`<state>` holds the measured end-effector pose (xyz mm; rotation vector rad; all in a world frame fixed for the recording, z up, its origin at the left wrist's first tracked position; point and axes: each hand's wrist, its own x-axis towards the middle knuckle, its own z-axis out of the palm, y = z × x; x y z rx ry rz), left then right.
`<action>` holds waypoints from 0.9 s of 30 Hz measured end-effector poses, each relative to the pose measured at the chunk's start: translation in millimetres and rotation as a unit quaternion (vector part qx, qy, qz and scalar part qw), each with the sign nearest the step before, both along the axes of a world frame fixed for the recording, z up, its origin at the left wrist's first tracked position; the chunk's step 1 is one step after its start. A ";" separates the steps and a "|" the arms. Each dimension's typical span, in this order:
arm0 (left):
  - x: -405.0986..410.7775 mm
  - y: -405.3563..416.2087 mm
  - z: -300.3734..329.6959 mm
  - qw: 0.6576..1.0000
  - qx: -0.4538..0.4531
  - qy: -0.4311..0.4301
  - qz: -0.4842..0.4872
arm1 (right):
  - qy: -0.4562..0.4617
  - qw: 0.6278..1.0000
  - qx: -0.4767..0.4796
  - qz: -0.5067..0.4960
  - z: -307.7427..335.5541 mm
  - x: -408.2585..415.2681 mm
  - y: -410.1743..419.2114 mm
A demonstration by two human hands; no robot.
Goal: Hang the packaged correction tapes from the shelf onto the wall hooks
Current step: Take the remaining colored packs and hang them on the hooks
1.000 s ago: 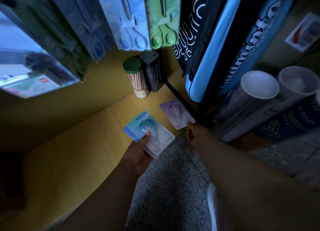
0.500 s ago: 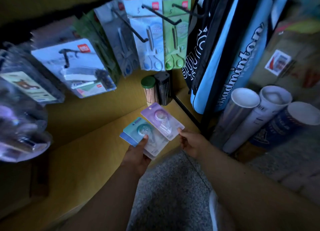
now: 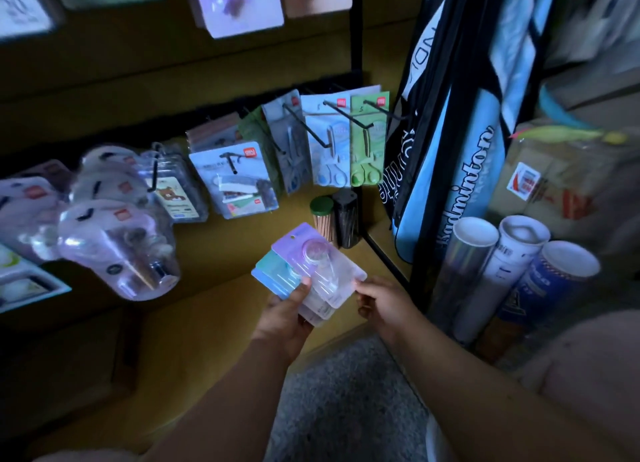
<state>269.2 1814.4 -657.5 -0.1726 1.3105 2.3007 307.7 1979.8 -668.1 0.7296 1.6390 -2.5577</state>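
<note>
A fanned stack of packaged correction tapes (image 3: 308, 271) is held above the front edge of the yellow wooden shelf (image 3: 214, 309), clear of its surface. The purple-carded pack (image 3: 313, 253) lies on top, with a teal-carded pack (image 3: 273, 271) and a blue edge showing beneath it; how many packs are in the stack cannot be told for certain, though at least 3 card colours are seen.

The stack is gripped from below by the left hand (image 3: 285, 317), its thumb pressed down on the lower part of the packs and its fingers curled underneath. The lower right corner of the top pack is pinched by the fingertips of the right hand (image 3: 382, 300), whose fingers are curled.

On the wall behind the shelf, black wire hooks (image 3: 341, 115) are fixed in a row. Packaged scissors in blue and green cards (image 3: 346, 142) are hung on the hooks at the right; further left, other blister packs are hung, blurred by motion. At the back of the shelf, a green-lidded tub of pencils (image 3: 322, 219) is stood just beside a dark tub (image 3: 346, 219). To the right, a blue and black badminton bag (image 3: 464, 170) is hung, with 3 tubes (image 3: 512, 267) stood near it on the floor.
</note>
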 end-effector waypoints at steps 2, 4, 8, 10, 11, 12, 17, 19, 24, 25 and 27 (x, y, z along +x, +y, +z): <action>5.0 -1.8 9.6 1.000 0.003 0.015 -0.003 | 0.012 1.000 0.022 0.004 10.5 3.9 -3.4; 7.9 -3.3 17.9 1.000 0.009 0.028 -0.006 | 0.024 0.999 0.038 0.012 18.6 8.0 -4.1; 11.5 -3.9 35.2 0.998 0.025 0.053 -0.008 | 0.054 0.996 0.059 0.028 33.8 16.8 -5.3; 13.7 -2.9 45.8 0.998 0.026 0.063 -0.007 | 0.063 0.996 0.063 0.024 42.7 19.2 -7.4; 15.2 -2.1 51.7 0.998 0.023 0.064 -0.005 | 0.063 0.996 0.069 0.017 47.2 19.9 -8.3; 16.6 -1.6 57.2 0.998 0.017 0.067 -0.002 | 0.062 0.995 0.080 0.007 52.3 20.6 -8.8; 25.2 0.3 80.4 0.993 -0.010 0.114 -0.021 | 0.087 0.976 0.199 -0.005 84.2 24.1 -5.5; 28.0 0.8 87.8 0.991 -0.028 0.128 -0.025 | 0.104 0.970 0.218 0.000 98.7 25.2 -4.3; 35.7 1.1 109.6 0.983 -0.058 0.168 -0.040 | 0.164 0.970 0.176 0.032 125.0 28.9 -7.9; 37.5 0.5 114.7 0.983 -0.054 0.172 -0.039 | 0.173 0.971 0.160 0.029 130.3 30.0 -9.4; 42.1 -0.4 125.7 0.981 -0.042 0.186 -0.039 | 0.180 0.975 0.128 0.025 140.2 31.7 -12.6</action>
